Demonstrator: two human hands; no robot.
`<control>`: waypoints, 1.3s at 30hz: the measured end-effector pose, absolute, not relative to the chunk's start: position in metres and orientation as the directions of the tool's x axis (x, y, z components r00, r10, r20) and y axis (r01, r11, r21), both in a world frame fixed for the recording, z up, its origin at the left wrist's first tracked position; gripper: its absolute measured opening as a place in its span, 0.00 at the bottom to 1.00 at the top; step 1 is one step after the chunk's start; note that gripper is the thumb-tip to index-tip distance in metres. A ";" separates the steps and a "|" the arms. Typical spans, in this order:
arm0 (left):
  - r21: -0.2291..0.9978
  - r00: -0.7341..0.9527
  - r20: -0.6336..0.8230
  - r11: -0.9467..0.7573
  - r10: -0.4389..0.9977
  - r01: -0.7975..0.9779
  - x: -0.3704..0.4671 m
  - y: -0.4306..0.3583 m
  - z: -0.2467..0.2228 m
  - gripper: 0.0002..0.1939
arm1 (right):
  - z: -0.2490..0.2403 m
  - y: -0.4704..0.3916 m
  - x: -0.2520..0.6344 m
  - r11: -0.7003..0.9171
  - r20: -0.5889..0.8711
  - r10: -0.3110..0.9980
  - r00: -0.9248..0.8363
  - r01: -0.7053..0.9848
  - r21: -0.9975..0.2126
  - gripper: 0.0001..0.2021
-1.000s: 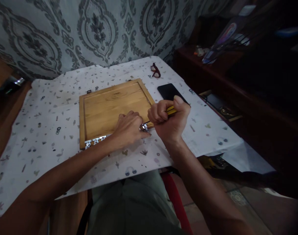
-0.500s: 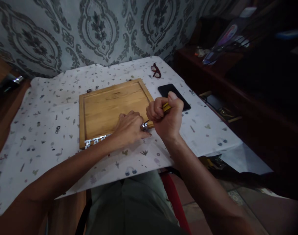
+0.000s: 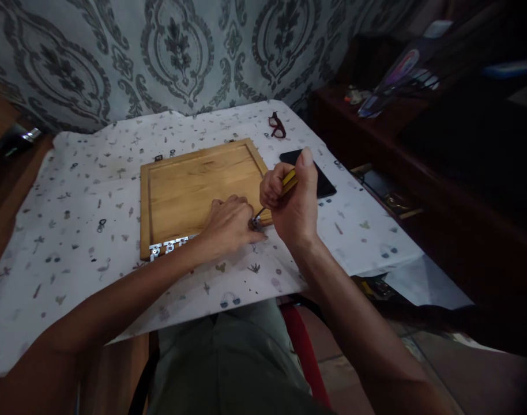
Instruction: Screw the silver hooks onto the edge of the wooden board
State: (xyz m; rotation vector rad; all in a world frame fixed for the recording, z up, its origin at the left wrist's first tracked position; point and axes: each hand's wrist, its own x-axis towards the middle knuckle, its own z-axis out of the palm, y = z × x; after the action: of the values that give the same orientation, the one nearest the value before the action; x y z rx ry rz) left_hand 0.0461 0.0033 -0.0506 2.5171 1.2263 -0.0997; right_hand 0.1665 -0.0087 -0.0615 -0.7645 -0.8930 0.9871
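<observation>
A framed wooden panel (image 3: 194, 184) lies on the patterned white cloth (image 3: 94, 230). Several metal hinges (image 3: 169, 246) sit along its near left edge. My left hand (image 3: 231, 222) rests on the near edge, fingers over the wood, thumb beside a small metal piece (image 3: 255, 222) at the right corner. My right hand (image 3: 293, 199) is closed round the yellow handle of a screwdriver (image 3: 289, 181), thumb on top; its thin shaft slants down to that metal piece. Whether my left fingers grip the piece is hard to see.
Behind my right hand lies a black flat object (image 3: 326, 181). Red-framed glasses (image 3: 277, 125) are near the back edge. To the right, a dark red surface (image 3: 376, 129) holds a clear bottle (image 3: 388, 80); an open drawer (image 3: 387, 193) is below.
My right hand has turned slightly, its thumb now more upright, and the yellow handle is tilted more steeply. My left hand and the panel have stayed in place.
</observation>
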 end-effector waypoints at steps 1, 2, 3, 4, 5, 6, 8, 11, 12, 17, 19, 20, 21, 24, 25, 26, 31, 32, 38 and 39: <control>0.272 0.628 -0.205 -0.572 0.751 0.773 0.046 0.003 -0.051 0.16 | -0.063 -0.008 0.167 0.359 0.268 0.921 0.283 -0.345 -0.867 0.35; 0.275 0.629 -0.203 -0.573 0.750 0.772 0.046 0.003 -0.051 0.16 | -0.065 -0.006 0.168 0.355 0.265 0.920 0.290 -0.323 -0.877 0.35; 0.277 0.629 -0.203 -0.572 0.750 0.772 0.046 0.003 -0.051 0.16 | -0.066 -0.006 0.169 0.352 0.266 0.919 0.292 -0.297 -0.888 0.34; 0.277 0.627 -0.205 -0.569 0.752 0.774 0.046 0.004 -0.051 0.15 | -0.068 -0.005 0.171 0.353 0.272 0.916 0.294 -0.269 -0.896 0.34; 0.277 0.623 -0.208 -0.565 0.754 0.777 0.047 0.004 -0.051 0.15 | -0.070 -0.006 0.172 0.356 0.281 0.914 0.294 -0.244 -0.902 0.33; 0.277 0.619 -0.213 -0.561 0.756 0.780 0.047 0.004 -0.051 0.15 | -0.071 -0.007 0.174 0.360 0.289 0.911 0.293 -0.227 -0.905 0.32; 0.279 0.613 -0.215 -0.554 0.760 0.784 0.047 0.004 -0.052 0.15 | -0.073 -0.010 0.177 0.374 0.309 0.906 0.291 -0.204 -0.905 0.29; 0.288 0.616 -0.200 -0.556 0.762 0.780 0.047 0.004 -0.053 0.15 | -0.073 -0.017 0.183 0.407 0.364 0.885 0.290 -0.103 -0.908 0.25; 0.290 0.617 -0.196 -0.556 0.762 0.779 0.047 0.004 -0.053 0.14 | -0.072 -0.019 0.185 0.419 0.390 0.873 0.292 -0.043 -0.907 0.24; 0.291 0.608 -0.209 -0.544 0.766 0.787 0.047 0.001 -0.052 0.15 | -0.063 -0.024 0.196 0.433 0.496 0.807 0.321 0.249 -0.866 0.22; 0.288 0.603 -0.219 -0.540 0.767 0.791 0.047 0.000 -0.049 0.15 | -0.058 -0.026 0.198 0.420 0.501 0.800 0.331 0.289 -0.861 0.22; 0.284 0.601 -0.227 -0.538 0.766 0.794 0.047 0.000 -0.048 0.16 | -0.056 -0.027 0.199 0.408 0.489 0.808 0.330 0.285 -0.867 0.23; 0.280 0.599 -0.235 -0.537 0.765 0.796 0.048 -0.001 -0.046 0.16 | -0.054 -0.028 0.199 0.395 0.469 0.821 0.324 0.270 -0.878 0.24; 0.272 0.595 -0.264 -0.533 0.759 0.801 0.049 -0.001 -0.042 0.15 | -0.050 -0.031 0.197 0.356 0.403 0.870 0.285 0.205 -0.912 0.24; 0.270 0.596 -0.270 -0.535 0.756 0.801 0.049 0.000 -0.042 0.15 | -0.049 -0.033 0.197 0.348 0.388 0.881 0.270 0.185 -0.919 0.23; 0.269 0.598 -0.272 -0.537 0.754 0.800 0.049 0.000 -0.041 0.15 | -0.048 -0.034 0.197 0.342 0.377 0.890 0.257 0.169 -0.924 0.23; 0.273 0.602 -0.261 -0.541 0.754 0.796 0.048 0.001 -0.044 0.17 | -0.047 -0.037 0.200 0.333 0.349 0.916 0.198 0.106 -0.937 0.23; 0.273 0.602 -0.263 -0.540 0.754 0.796 0.048 0.001 -0.044 0.17 | -0.047 -0.038 0.201 0.335 0.349 0.919 0.185 0.102 -0.937 0.23; 0.267 0.614 -0.258 -0.555 0.746 0.788 0.048 0.002 -0.044 0.16 | -0.051 -0.047 0.203 0.355 0.384 0.915 0.127 0.202 -0.913 0.20; 0.268 0.613 -0.257 -0.554 0.747 0.788 0.048 0.002 -0.044 0.16 | -0.051 -0.049 0.203 0.356 0.390 0.912 0.125 0.229 -0.906 0.19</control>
State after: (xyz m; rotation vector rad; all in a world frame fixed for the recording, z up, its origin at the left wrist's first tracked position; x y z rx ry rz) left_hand 0.0477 0.0018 -0.0442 2.4853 1.2329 -0.1600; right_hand 0.2025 -0.0488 -0.0507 -1.1320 -1.3843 0.6981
